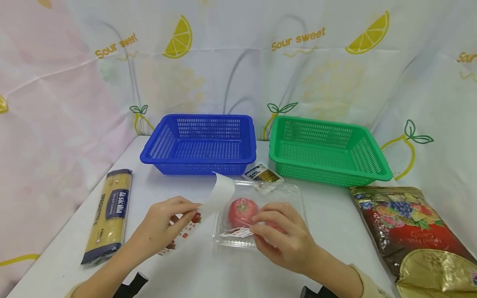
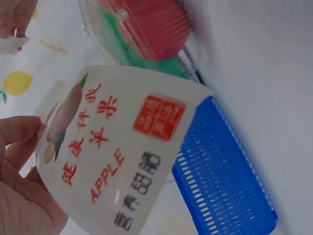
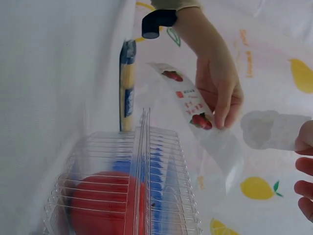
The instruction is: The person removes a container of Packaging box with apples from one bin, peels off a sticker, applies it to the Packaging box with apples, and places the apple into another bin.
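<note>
My left hand (image 1: pixel 164 225) pinches a strip of stickers (image 2: pixel 112 147) between thumb and fingers. The strip carries red fruit pictures, red characters and the word APPLE; its upper end curls away, white and bare. In my right hand (image 1: pixel 285 236) the fingertips pinch a loose sticker (image 3: pixel 269 129), pale on the side facing the right wrist camera, with a scalloped end. Below that hand a clear plastic clamshell box (image 1: pixel 298 198) lies on the table, closed. Inside shows a round red fruit (image 1: pixel 243 212) with a green top; more red is partly hidden behind my right hand.
A blue basket (image 1: pixel 203 167) and a green basket (image 1: pixel 328 174) stand at the back. Between them lies a small printed packet (image 1: pixel 263 173), close behind the box. A spaghetti pack (image 1: pixel 108 215) is at the left, a mixed fruit candy bag (image 1: pixel 413 231) at the right.
</note>
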{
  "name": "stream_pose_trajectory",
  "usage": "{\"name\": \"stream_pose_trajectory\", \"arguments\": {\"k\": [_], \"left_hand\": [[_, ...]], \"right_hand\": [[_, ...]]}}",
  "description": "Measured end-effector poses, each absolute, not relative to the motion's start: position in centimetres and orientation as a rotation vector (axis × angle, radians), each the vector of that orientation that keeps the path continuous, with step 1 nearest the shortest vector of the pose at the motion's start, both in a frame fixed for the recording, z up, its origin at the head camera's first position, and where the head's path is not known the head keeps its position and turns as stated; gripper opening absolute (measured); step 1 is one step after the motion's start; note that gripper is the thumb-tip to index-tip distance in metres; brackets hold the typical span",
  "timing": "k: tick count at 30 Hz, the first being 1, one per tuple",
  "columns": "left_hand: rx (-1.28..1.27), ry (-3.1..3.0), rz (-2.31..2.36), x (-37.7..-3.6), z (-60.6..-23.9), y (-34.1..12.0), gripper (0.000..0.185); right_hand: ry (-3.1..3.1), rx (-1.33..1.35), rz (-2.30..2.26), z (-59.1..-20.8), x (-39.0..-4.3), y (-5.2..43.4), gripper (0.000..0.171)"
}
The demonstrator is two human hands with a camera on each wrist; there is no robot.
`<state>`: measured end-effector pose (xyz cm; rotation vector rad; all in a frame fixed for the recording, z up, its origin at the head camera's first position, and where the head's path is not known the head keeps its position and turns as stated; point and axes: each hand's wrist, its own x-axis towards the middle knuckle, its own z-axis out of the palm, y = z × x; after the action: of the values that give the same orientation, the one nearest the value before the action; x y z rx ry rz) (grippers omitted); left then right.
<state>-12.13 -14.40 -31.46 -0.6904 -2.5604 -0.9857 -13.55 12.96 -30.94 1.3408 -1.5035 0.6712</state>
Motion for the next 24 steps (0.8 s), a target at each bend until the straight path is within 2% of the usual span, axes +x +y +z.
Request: {"name": "stream_pose_trajectory", "arguments": {"k": [15, 24], "left_hand": [[-0.248, -2.963, -1.309, -15.2, -33.6, -17.4, 0.014], [-0.186, -3.037, -0.999, -16.2, -35.2, -18.4, 0.005]], "right_hand": [[-1.496, 1.338, 0.652, -30.8, -13.7, 13.3, 0.016], [-1.564, 1.257, 0.643, -31.0, -14.1, 14.4, 0.018]]}}
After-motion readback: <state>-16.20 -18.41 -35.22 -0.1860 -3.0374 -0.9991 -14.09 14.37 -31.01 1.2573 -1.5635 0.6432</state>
